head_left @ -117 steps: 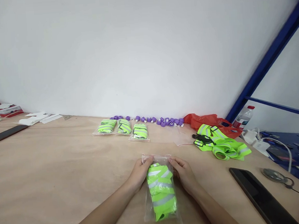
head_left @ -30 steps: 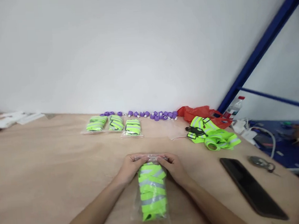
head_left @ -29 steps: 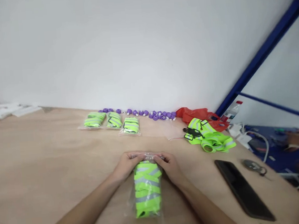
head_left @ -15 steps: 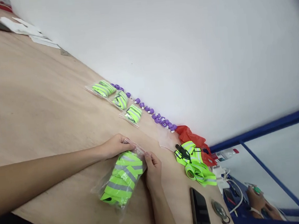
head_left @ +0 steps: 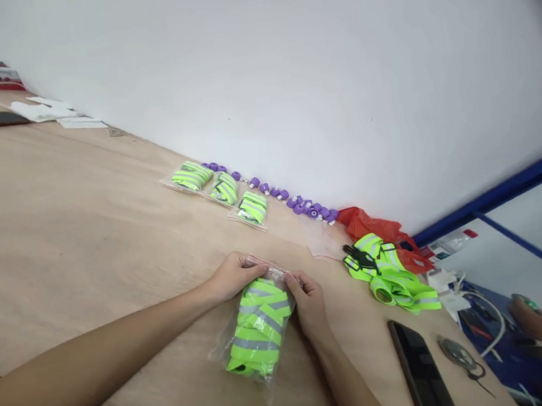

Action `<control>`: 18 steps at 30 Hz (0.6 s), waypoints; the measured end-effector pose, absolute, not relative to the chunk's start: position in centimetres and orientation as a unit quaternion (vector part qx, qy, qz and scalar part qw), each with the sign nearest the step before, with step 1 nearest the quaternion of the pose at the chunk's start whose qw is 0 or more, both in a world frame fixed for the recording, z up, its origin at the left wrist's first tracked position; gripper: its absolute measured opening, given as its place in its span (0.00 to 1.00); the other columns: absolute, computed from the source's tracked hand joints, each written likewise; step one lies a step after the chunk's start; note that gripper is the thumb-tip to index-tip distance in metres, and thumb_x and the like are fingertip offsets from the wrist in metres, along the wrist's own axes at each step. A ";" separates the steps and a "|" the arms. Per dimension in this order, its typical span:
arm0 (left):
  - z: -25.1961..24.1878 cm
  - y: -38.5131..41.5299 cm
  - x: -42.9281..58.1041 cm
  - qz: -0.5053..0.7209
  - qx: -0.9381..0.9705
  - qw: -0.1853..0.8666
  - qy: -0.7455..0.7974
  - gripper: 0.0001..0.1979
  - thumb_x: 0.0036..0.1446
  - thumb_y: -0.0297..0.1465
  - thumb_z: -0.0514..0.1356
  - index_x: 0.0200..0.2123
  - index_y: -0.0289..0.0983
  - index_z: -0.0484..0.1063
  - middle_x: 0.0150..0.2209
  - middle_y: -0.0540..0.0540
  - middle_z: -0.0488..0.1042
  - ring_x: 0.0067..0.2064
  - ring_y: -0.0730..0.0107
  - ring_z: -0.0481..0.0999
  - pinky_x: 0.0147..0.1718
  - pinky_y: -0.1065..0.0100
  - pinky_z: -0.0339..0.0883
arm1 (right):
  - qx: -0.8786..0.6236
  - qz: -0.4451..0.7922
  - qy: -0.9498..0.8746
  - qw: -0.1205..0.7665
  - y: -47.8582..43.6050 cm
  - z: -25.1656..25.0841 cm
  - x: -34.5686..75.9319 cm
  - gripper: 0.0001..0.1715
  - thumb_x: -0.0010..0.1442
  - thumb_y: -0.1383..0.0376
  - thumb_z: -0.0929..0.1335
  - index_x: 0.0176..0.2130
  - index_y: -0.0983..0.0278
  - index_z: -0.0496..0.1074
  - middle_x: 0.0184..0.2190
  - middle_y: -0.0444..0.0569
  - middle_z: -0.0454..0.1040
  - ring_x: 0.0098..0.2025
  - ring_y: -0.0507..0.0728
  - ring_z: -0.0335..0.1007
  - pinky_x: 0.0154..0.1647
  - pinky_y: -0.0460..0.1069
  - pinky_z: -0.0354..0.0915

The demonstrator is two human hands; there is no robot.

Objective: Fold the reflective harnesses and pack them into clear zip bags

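A clear zip bag [head_left: 267,267] lies on the wooden table with a folded neon-green reflective strap [head_left: 259,326] inside, striped in grey. My left hand [head_left: 236,276] pinches the bag's top edge near its left end. At the right end of the same zip edge, my right hand [head_left: 309,297] grips the plastic between thumb and fingers. Beyond my hands, three filled bags, the nearest being a bagged strap [head_left: 252,208], sit in a row. To the right rests a loose reflective strap [head_left: 402,285] with a black buckle [head_left: 360,258].
Several purple round pieces [head_left: 298,208] line the wall beside a red plastic bag [head_left: 371,223]. A phone [head_left: 421,366] and a dark oval object with a cord [head_left: 457,352] lie at the right. Past the table's edge, another person's hand [head_left: 533,320] holds something green. White papers [head_left: 52,111] lie far left.
The camera view has turned, so the table appears more level and my hands sit further right. Both hands keep hold of the zip bag's top edge.
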State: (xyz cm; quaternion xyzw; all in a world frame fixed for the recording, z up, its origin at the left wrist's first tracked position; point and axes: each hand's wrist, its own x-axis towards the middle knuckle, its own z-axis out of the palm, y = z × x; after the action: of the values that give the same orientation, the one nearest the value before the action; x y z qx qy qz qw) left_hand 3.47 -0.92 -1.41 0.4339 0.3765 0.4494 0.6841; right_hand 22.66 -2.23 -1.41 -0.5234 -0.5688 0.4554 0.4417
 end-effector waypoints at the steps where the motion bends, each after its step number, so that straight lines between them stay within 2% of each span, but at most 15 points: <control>1: -1.3 -0.9 3.4 0.449 0.434 0.684 0.376 0.21 0.45 0.45 0.71 0.32 0.31 0.82 0.31 0.42 0.82 0.30 0.63 0.78 0.31 0.67 0.70 | -0.522 0.459 -0.567 0.442 -2.3 -1.3 22.7 0.24 0.54 0.45 0.71 0.27 0.63 0.73 0.22 0.43 0.67 0.25 0.52 0.58 0.25 0.46 0.57; 8: -0.9 -0.9 3.3 0.456 0.400 0.706 0.365 0.26 0.45 0.51 0.70 0.29 0.30 0.80 0.26 0.42 0.79 0.28 0.64 0.75 0.29 0.67 0.65 | -0.534 0.428 -0.547 0.482 -2.3 -1.0 23.2 0.25 0.52 0.44 0.72 0.24 0.62 0.71 0.21 0.43 0.67 0.25 0.54 0.59 0.26 0.48 0.58; 14: -1.2 -0.9 3.4 0.482 0.405 0.677 0.382 0.27 0.45 0.53 0.69 0.22 0.32 0.76 0.17 0.50 0.70 0.20 0.73 0.65 0.22 0.71 0.56 | -0.533 0.432 -0.542 0.486 -2.4 -0.7 23.0 0.26 0.51 0.43 0.72 0.23 0.62 0.70 0.20 0.43 0.66 0.24 0.54 0.58 0.26 0.48 0.57; 18: -1.2 -1.0 3.3 0.484 0.415 0.672 0.376 0.26 0.46 0.53 0.68 0.21 0.32 0.75 0.18 0.48 0.71 0.24 0.68 0.70 0.25 0.69 0.59 | -0.519 0.451 -0.548 0.477 -2.3 -0.5 23.0 0.27 0.51 0.41 0.72 0.24 0.62 0.70 0.20 0.42 0.67 0.24 0.54 0.59 0.26 0.48 0.58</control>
State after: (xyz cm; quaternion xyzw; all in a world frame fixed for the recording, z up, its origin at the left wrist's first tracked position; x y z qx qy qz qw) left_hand 3.35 -0.97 -1.21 0.4153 0.3760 0.4840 0.6722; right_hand 23.03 -2.29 -0.50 -0.5185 -0.5479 0.4507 0.4773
